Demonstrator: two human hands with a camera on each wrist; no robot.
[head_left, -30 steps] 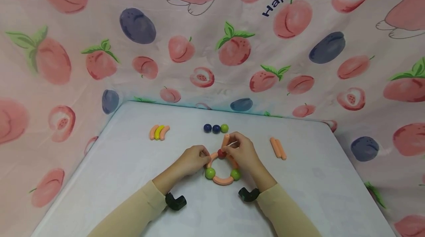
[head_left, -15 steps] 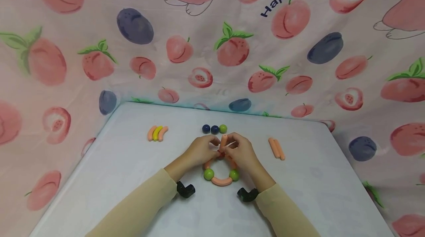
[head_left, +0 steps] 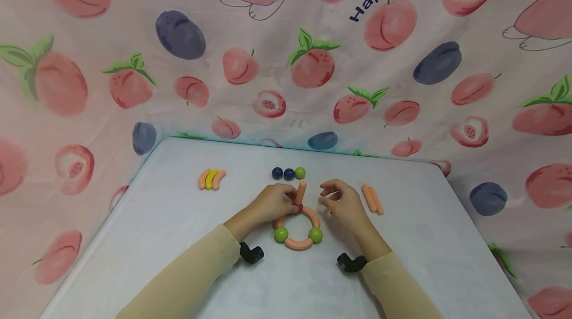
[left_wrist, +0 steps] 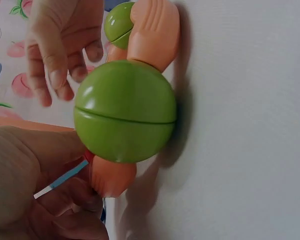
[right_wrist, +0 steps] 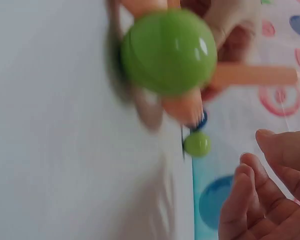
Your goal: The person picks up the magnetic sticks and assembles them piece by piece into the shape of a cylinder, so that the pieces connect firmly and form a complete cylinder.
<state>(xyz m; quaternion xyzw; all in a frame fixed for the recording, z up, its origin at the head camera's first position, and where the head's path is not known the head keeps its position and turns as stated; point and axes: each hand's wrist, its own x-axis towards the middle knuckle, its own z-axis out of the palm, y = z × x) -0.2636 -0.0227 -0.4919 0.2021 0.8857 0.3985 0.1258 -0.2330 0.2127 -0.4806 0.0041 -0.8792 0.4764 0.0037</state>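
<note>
On the white table a ring is built of curved orange rods and balls. Its near side has a curved orange rod between two green balls. At the far side sits a red ball, mostly covered by fingers, with a straight orange rod standing up from it. My left hand pinches the red ball and hides part of the ring's left side. To the right, my right hand is apart from the ring, holding nothing, its fingers loosely bent.
Two dark blue balls and a green ball lie beyond the ring. Far left are two curved orange rods with a yellow curved rod between them. Two straight orange rods lie right. A fruit-print cloth hangs behind.
My left hand has moved from the ring's left side to the red ball. My right hand has let go of the upright orange rod and drawn away to the right.
</note>
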